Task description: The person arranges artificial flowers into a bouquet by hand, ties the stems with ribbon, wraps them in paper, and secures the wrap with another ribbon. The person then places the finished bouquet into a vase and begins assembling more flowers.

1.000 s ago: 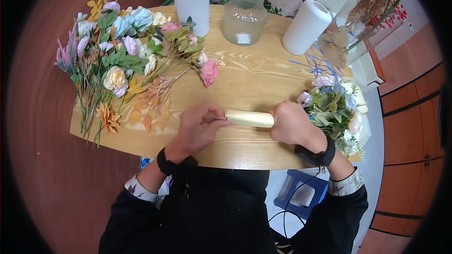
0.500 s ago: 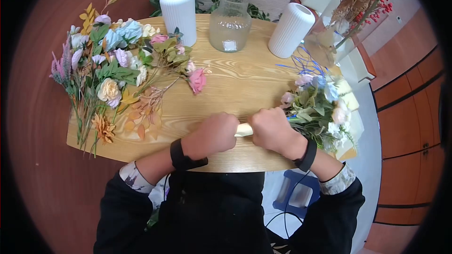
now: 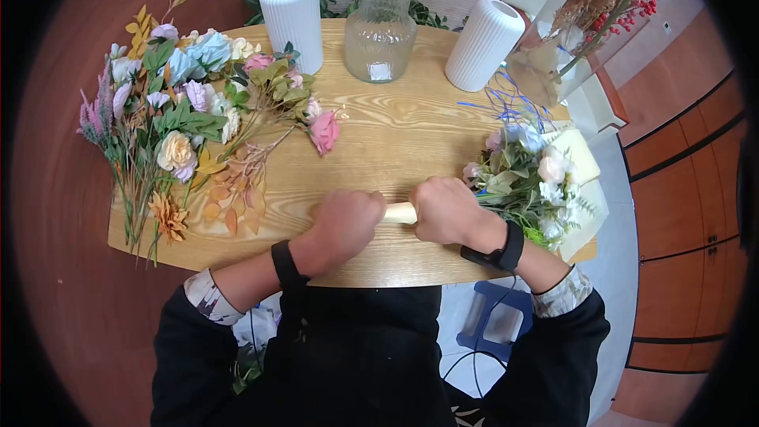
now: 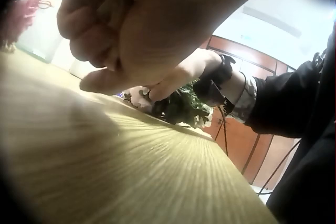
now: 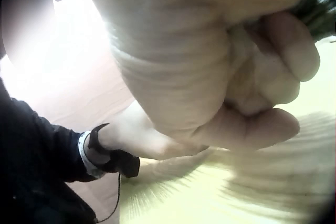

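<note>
Centrally, near the front edge of a wooden table (image 3: pixel 387 162): one pale yellow cylinder (image 3: pixel 400 213), lying crosswise between two fists; only a short middle stretch shows, both ends being covered; whether it touches the wood cannot be told.

Left hand (image 3: pixel 348 225): fingers curled in, gripping the cylinder's left part; right hand (image 3: pixel 444 209): likewise closed round the right part, knuckles up.

Handling, by judgement: light; smooth, perhaps a little slippery; probably a rolled sheet or thin tube, stiff enough lengthwise yet apt to dent or crease under a hard squeeze; best held near each end, fingers wrapped evenly, the middle left unpinched.

Beside the right hand: one bunch of artificial-looking flowers (image 3: pixel 551 166), leaves close by the knuckles; behind it, a tangle of blue strings (image 3: pixel 512 103).

Left side of table: assorted loose stems, including a peach rose (image 3: pixel 175 150) and an orange flower (image 3: pixel 168 217); a pink rose (image 3: pixel 324 133) nearer the middle.

Rear: one white ribbed vase (image 3: pixel 294 28), upright; one clear glass vase (image 3: pixel 379 43); a second ribbed vase (image 3: pixel 484 46).
</note>
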`<state>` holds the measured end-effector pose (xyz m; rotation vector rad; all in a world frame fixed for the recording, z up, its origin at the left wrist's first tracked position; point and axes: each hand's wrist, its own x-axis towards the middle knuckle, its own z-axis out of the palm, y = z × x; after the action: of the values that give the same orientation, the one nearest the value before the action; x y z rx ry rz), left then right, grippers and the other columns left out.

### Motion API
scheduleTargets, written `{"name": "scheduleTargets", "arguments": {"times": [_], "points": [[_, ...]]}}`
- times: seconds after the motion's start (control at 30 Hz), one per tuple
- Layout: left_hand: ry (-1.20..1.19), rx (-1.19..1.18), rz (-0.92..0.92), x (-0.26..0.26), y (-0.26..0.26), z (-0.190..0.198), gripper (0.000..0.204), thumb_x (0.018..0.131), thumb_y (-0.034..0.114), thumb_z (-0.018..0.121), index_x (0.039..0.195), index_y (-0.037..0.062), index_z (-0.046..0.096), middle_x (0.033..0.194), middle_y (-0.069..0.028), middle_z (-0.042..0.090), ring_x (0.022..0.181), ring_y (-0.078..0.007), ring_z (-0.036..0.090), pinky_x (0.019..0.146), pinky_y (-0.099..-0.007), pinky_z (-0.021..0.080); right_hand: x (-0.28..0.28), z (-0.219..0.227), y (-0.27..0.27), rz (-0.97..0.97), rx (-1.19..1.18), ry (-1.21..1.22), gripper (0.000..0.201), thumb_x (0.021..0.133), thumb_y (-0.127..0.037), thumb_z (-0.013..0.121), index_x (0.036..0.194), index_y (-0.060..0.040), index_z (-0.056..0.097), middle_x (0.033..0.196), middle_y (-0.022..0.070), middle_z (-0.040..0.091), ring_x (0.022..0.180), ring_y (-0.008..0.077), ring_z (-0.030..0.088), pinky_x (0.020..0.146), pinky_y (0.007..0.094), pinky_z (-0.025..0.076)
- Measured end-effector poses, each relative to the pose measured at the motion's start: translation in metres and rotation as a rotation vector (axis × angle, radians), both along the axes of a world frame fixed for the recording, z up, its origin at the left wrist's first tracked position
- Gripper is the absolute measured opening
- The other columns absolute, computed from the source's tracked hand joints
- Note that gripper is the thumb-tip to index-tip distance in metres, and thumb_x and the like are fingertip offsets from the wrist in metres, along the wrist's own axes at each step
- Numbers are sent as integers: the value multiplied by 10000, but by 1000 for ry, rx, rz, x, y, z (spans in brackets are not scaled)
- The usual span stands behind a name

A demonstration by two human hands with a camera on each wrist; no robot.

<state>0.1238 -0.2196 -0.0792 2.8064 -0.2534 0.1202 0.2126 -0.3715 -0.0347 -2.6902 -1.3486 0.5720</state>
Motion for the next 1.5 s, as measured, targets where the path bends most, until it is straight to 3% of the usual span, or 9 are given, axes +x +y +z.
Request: {"name": "scheduleTargets", "arguments": {"times": [0.3,0.47,0.5,0.77,1.1,1.17,1.27,1.43,1.5], "points": [[-166,26,18,4,16,0,15,671,34,531,686,31,533,634,-170,574,568,-316,572,491,-414,436,4,-4,1,-36,105,81,117,541,-95,631,628,-21,603,606,187,570,608,358,580,567,420,468],[713,-240,1,14,26,35,76,586,-1,550,651,-17,586,654,-195,577,613,-353,575,535,-402,451,-8,-10,3,59,169,-146,103,573,-98,658,628,-17,628,619,190,586,596,343,600,565,413,484],[717,-239,0,14,25,31,76,586,-1,550,651,-17,586,654,-195,577,613,-353,575,535,-402,451,-8,-15,3,57,169,-142,103,573,-98,658,628,-17,628,619,190,586,596,343,600,565,413,484],[30,-83,3,-2,-2,18,82,653,63,594,715,12,604,662,-195,578,631,-359,577,584,-441,452,-7,-4,0,30,151,-73,116,564,-81,659,620,11,616,613,191,585,604,350,602,559,409,484],[123,-82,-18,6,4,10,98,674,74,572,740,9,603,654,-196,573,629,-372,568,595,-456,453,-2,5,-31,139,262,-167,170,589,-70,636,736,11,611,708,156,601,738,317,598,682,380,482],[117,-74,-18,7,4,6,99,675,67,567,743,4,602,643,-204,569,624,-375,570,593,-461,454,9,3,-46,118,184,-455,178,613,-115,651,749,-8,608,722,123,600,771,297,589,770,363,455],[118,-91,-28,8,-3,10,91,673,64,567,734,8,605,647,-204,571,620,-373,571,585,-460,454,10,5,-52,62,-35,-497,175,624,-154,667,724,-26,605,726,113,611,769,293,592,832,359,425],[99,-47,-29,9,-9,15,83,668,71,573,710,5,602,645,-201,573,611,-369,572,580,-457,455,5,-6,-43,-55,47,-184,275,628,-134,654,817,21,529,664,179,601,617,348,612,561,402,503],[73,-40,-29,8,-10,15,85,666,74,576,704,3,602,645,-199,575,608,-367,572,579,-455,455,4,-6,-35,-73,43,-135,308,632,-116,643,860,27,492,658,193,596,613,361,606,562,414,498]]}}
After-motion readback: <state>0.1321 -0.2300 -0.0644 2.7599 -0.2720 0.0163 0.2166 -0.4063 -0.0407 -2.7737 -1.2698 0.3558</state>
